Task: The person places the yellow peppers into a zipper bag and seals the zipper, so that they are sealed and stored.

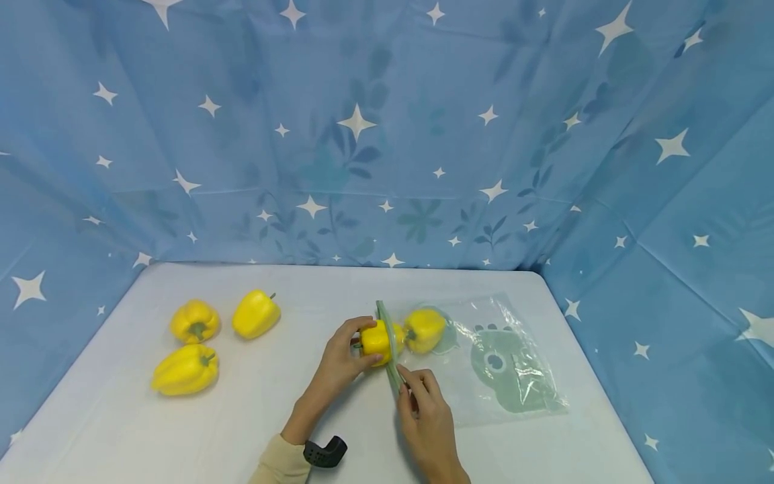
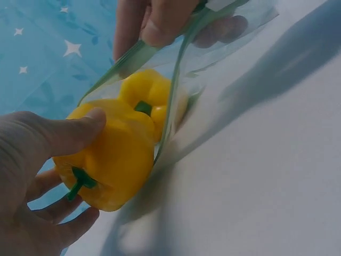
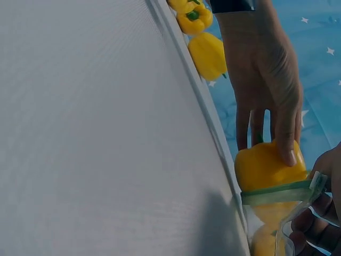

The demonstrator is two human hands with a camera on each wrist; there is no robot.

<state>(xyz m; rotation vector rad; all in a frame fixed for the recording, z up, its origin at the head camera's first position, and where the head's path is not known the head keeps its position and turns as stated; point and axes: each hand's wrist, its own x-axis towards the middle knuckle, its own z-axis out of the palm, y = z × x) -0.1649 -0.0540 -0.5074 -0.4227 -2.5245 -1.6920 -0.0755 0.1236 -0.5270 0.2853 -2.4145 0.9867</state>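
done: one pepper (image 1: 425,329) in bag (image 1: 502,363) | now: left hand (image 1: 338,359) grip around second pepper (image 1: 376,341) at mouth, right hand (image 1: 423,410) grip pinching rim | left: three peppers (image 1: 208,339) on table (image 1: 272,417)

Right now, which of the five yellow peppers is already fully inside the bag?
The pepper beyond the clear bag's green rim. The left hand holds another at the mouth; three lie loose on the left.

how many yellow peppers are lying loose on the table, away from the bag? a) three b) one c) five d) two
a: three loose peppers lie at the left of the table, while a fourth pepper is gripped by the left hand at the mouth of the bag, and a fifth pepper is already inside it.
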